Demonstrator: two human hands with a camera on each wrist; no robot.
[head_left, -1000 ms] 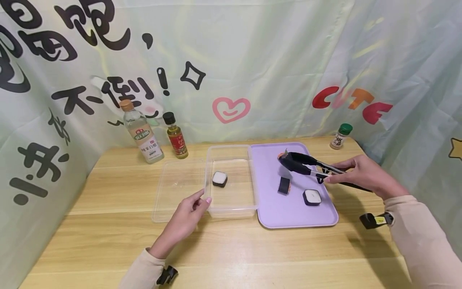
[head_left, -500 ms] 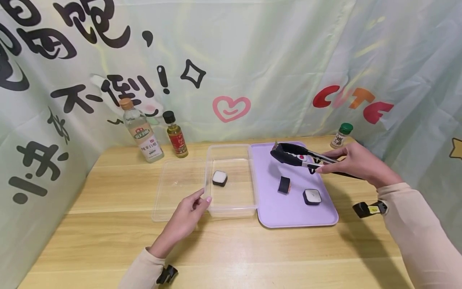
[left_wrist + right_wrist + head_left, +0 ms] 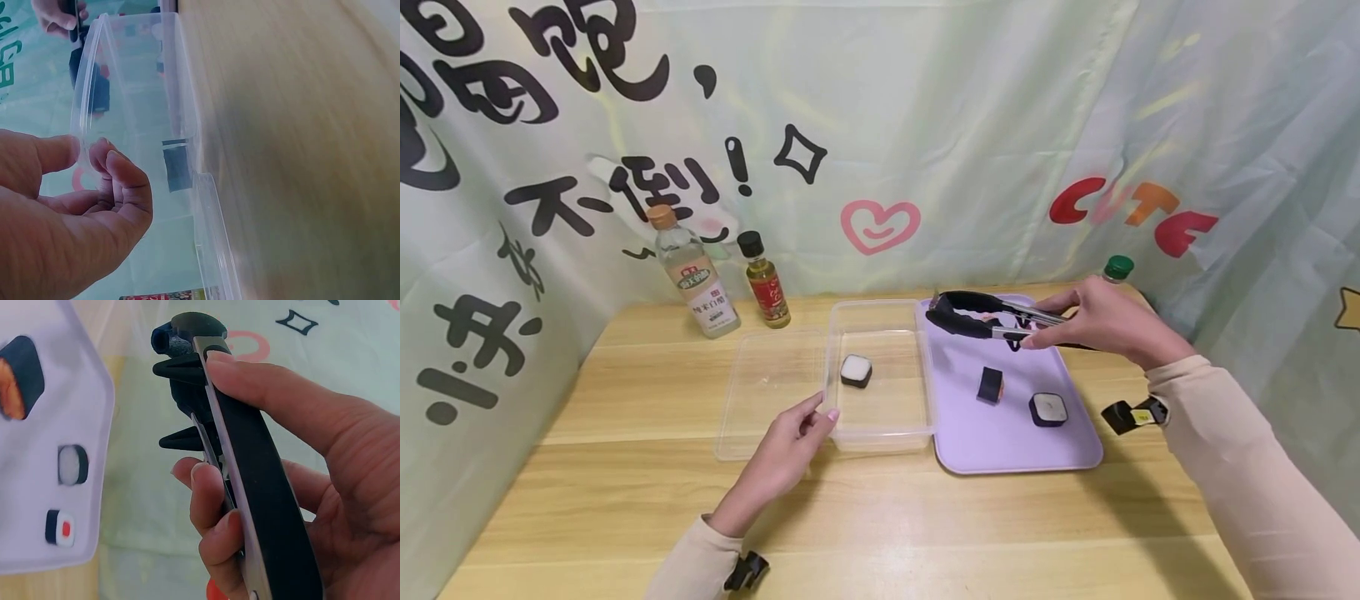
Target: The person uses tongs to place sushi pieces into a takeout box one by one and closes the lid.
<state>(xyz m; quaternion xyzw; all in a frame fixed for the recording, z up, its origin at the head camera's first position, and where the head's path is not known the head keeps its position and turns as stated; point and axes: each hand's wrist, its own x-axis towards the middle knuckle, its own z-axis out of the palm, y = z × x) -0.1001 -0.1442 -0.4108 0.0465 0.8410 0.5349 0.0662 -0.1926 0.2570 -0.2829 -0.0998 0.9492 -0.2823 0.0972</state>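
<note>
The right hand [image 3: 1101,321] is gripping black tongs [image 3: 977,317] above the purple tray's [image 3: 1000,454] far edge; the left hand [image 3: 786,454] is pinching the clear container's [image 3: 883,437] near-left corner.

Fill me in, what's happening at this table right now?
A person is working with sushi pieces. The right hand grips black tongs, their tips closed on a piece above the far left part of the purple tray, near the clear plastic container. The left hand pinches that container's front rim. One sushi piece lies in the container; two more sushi pieces rest on the tray. Two bottles stand at the back.
</note>
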